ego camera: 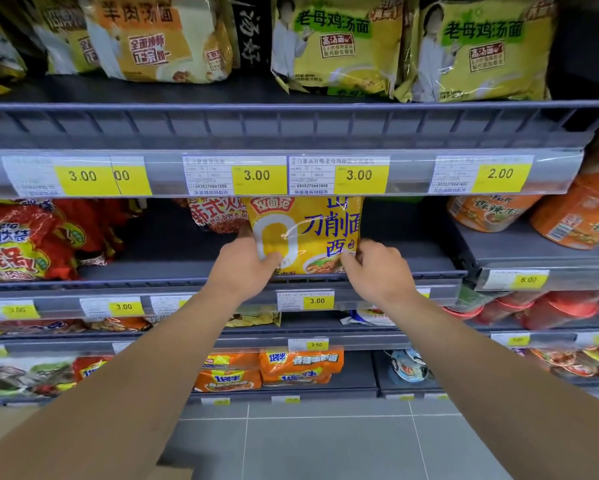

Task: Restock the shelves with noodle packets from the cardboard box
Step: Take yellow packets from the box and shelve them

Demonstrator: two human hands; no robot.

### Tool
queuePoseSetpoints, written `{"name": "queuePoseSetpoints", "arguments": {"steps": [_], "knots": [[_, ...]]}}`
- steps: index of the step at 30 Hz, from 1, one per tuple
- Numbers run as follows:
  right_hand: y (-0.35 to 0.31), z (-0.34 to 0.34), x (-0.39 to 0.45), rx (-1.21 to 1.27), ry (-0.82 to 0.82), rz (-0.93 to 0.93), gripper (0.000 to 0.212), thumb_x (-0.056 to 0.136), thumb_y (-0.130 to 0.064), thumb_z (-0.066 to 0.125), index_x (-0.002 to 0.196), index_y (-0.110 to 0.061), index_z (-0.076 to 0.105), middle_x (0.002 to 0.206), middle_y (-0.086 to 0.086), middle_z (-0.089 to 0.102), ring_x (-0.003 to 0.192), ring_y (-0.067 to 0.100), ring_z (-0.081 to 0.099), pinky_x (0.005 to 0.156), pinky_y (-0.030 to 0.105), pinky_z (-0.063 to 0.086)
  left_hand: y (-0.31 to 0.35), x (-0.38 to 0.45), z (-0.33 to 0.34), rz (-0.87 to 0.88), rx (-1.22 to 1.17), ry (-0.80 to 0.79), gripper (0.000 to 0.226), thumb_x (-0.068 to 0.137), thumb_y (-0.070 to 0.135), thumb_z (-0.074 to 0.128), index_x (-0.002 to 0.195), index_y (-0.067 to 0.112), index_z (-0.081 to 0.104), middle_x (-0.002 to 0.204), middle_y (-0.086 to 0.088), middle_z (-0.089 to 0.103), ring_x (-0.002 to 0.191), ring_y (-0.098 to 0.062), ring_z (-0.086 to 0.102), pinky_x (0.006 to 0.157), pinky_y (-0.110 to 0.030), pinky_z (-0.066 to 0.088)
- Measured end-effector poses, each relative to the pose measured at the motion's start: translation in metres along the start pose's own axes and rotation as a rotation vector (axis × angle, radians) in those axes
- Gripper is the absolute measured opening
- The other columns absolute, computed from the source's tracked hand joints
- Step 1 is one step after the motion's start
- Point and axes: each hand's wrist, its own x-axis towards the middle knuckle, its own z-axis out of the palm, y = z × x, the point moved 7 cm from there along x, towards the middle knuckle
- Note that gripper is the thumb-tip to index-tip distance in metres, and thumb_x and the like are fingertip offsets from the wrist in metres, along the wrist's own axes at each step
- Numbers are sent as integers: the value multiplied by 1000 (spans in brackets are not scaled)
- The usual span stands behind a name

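Obs.: Person stands at a store shelf unit, both arms reaching to the second shelf (221, 271) from the top of view. Left hand (246, 263) grips the lower left edge of a yellow noodle packet (308, 233), fingers curled round it; right hand (377, 268) pinches the lower right corner. Packet is upright on the shelf, face out, its top hidden behind the price strip (284, 174) above.

Progress (judgement): this packet is nearly placed, not yet let go. Dark gaps show to its left and right on the same shelf, so more stock appears needed. Red packets (24, 240) fill the far left; a red packet with Korean text (218, 216) sits just behind and left of the yellow one. A corner of brown card (173, 474) at the bottom edge may be the cardboard box; its contents cannot be seen.

Materials: packets are glossy, crinkled plastic film, pillow-shaped, catching glare. Shelves are grey metal with a ribbed front lip and clear plastic strips holding paper price tags. Orange tubs (575, 213) at right look rigid and round. Floor (325, 445) is grey tile.
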Motion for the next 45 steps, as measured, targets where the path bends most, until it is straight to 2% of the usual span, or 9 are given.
{"name": "queuePoseSetpoints", "arguments": {"steps": [4,8,14,21,25,28,36,41,45], "knots": [[-2,8,3,-126,-26,11,33,100,-44,39,99,-19,59,100,5,68,89,27,62,78,37,50,2,7,-2,2,37,35,41,90,40,61,108,4,50,90,-8,61,85,-29,58,68,-35,46],[-1,7,2,-117,-42,19,31,99,-42,39,98,-19,58,99,4,66,82,24,57,76,36,49,-1,0,1,4,35,17,30,90,37,63,95,7,59,86,-7,62,80,-25,56,66,-33,44],[-4,0,-10,-195,-55,91,38,94,-49,42,94,-17,61,98,7,64,95,30,54,77,37,48,-8,-6,-6,-21,20,-42,37,87,41,65,109,12,58,105,-7,66,100,-29,61,74,-32,46],[-28,-21,-73,-135,-115,150,47,91,-44,49,128,-16,56,129,9,56,120,33,47,98,41,45,-7,-56,-37,-33,-108,-96,66,90,38,63,146,13,39,143,-7,52,129,-26,50,102,-32,40],[-66,-25,-134,-103,-161,143,38,88,-42,50,109,-11,57,118,11,58,113,33,51,90,41,47,-14,-108,-56,-43,-159,-160,61,90,39,61,144,16,43,144,-5,51,128,-24,51,103,-31,40],[-100,-29,-184,-119,-174,131,47,90,-42,53,126,-12,55,127,10,56,121,32,47,96,40,45,-17,-151,-77,-17,-163,-184,58,91,39,59,143,18,45,143,-3,52,124,-21,54,99,-28,39],[-172,-25,-293,-186,-177,64,47,91,-40,53,130,-12,52,129,9,54,121,31,47,95,36,43,-54,-259,-137,53,-138,-214,54,89,38,61,139,21,50,142,3,53,129,-18,51,109,-33,38],[-211,-1,-353,-210,-236,-22,43,90,-40,52,122,-12,53,126,9,53,120,32,46,96,40,45,-92,-321,-159,65,-113,-202,55,90,37,62,141,19,50,143,0,53,131,-19,50,107,-30,38],[-235,22,-407,-273,-290,-47,48,92,-40,50,132,-14,48,133,8,49,124,30,42,99,39,42,-132,-375,-166,65,-70,-175,56,90,37,63,141,19,49,140,-1,55,127,-20,53,102,-29,41]]}}
